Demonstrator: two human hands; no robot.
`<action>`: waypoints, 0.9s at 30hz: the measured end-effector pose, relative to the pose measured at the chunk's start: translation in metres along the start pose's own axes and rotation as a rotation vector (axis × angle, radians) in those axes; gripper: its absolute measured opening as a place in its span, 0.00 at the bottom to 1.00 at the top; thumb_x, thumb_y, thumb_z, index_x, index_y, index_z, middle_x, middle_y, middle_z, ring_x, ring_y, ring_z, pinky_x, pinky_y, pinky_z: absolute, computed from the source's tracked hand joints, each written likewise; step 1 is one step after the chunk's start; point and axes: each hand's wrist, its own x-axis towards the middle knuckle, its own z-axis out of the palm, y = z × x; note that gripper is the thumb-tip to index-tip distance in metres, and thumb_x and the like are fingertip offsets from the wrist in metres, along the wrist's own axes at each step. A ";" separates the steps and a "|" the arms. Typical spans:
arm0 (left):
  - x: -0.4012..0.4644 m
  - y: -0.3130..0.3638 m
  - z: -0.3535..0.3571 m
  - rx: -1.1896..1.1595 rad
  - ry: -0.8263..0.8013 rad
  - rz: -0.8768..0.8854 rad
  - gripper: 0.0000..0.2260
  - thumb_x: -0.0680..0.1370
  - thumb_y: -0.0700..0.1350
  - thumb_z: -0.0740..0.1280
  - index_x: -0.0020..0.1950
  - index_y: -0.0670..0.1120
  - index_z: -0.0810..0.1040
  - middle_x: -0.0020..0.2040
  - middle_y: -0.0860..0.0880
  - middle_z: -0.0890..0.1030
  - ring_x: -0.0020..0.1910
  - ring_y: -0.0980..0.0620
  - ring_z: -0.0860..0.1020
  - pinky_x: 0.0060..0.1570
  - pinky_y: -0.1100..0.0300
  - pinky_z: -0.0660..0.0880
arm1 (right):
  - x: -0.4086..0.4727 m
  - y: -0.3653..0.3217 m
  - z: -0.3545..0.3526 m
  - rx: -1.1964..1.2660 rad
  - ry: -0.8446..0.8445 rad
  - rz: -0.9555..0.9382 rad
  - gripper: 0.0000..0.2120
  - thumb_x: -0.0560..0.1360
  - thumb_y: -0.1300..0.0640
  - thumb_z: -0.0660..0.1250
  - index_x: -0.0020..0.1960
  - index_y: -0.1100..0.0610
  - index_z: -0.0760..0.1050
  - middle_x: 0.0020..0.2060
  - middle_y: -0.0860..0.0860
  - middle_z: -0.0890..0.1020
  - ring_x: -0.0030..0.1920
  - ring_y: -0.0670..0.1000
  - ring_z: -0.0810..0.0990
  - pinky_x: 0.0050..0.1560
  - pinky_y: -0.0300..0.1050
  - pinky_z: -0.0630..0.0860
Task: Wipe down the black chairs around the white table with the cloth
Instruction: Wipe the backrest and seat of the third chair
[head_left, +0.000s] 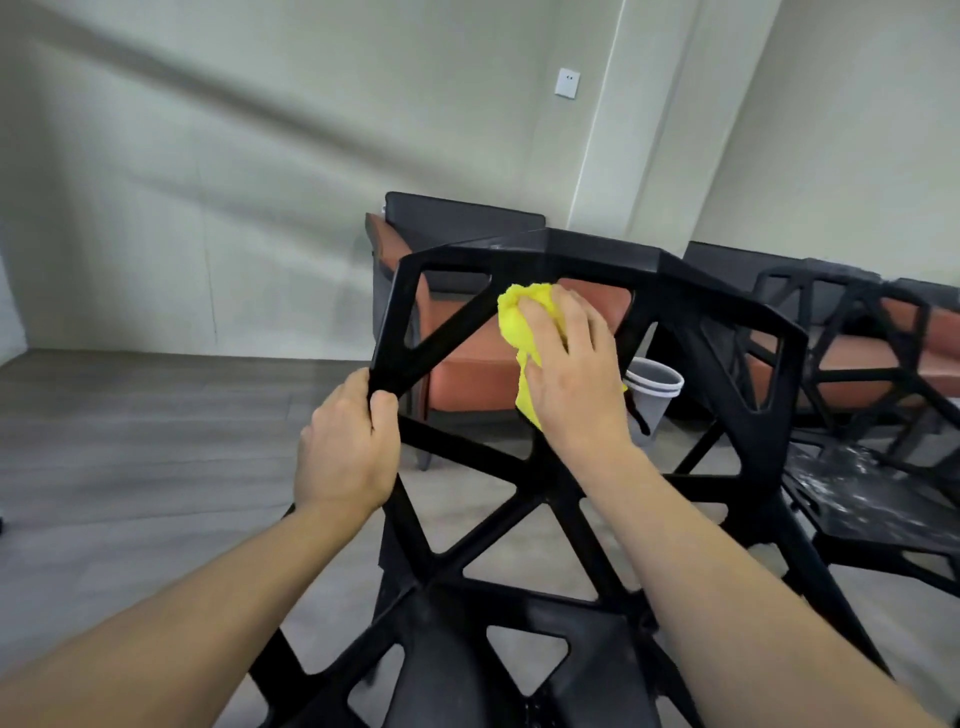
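A black chair (571, 260) with an open lattice back and seat fills the middle of the view. My left hand (345, 447) grips the left edge of its backrest frame. My right hand (571, 374) presses a crumpled yellow cloth (514, 322) against a bar of the backrest, fingers spread over the cloth. A second black lattice chair (857, 493) stands to the right, its seat smeared with white dust. The white table is out of view.
Behind the chair stand an orange and black sofa seat (467, 379) and another one at the right (914, 332). A grey waste bin (652, 389) sits on the floor between them. Grey wood floor (156, 441) lies open to the left; a wall runs behind.
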 end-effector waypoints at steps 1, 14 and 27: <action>0.000 0.000 0.000 0.002 0.002 -0.002 0.11 0.81 0.46 0.52 0.50 0.49 0.74 0.38 0.51 0.75 0.37 0.55 0.71 0.40 0.53 0.65 | -0.023 -0.003 0.002 -0.006 -0.011 -0.007 0.27 0.73 0.63 0.67 0.72 0.57 0.71 0.70 0.60 0.71 0.71 0.63 0.68 0.71 0.56 0.66; -0.003 -0.002 0.003 0.049 0.008 0.052 0.09 0.80 0.48 0.53 0.46 0.48 0.71 0.37 0.49 0.74 0.37 0.47 0.73 0.37 0.53 0.64 | -0.051 0.023 -0.018 -0.187 -0.047 0.087 0.21 0.75 0.62 0.65 0.68 0.56 0.73 0.66 0.60 0.73 0.66 0.63 0.71 0.63 0.58 0.70; -0.014 -0.006 0.013 0.369 0.027 0.532 0.28 0.78 0.45 0.57 0.78 0.41 0.60 0.74 0.40 0.64 0.71 0.40 0.67 0.70 0.43 0.66 | -0.130 0.008 -0.017 -0.112 -0.156 -0.114 0.23 0.69 0.62 0.69 0.63 0.52 0.76 0.60 0.59 0.77 0.49 0.62 0.73 0.45 0.56 0.71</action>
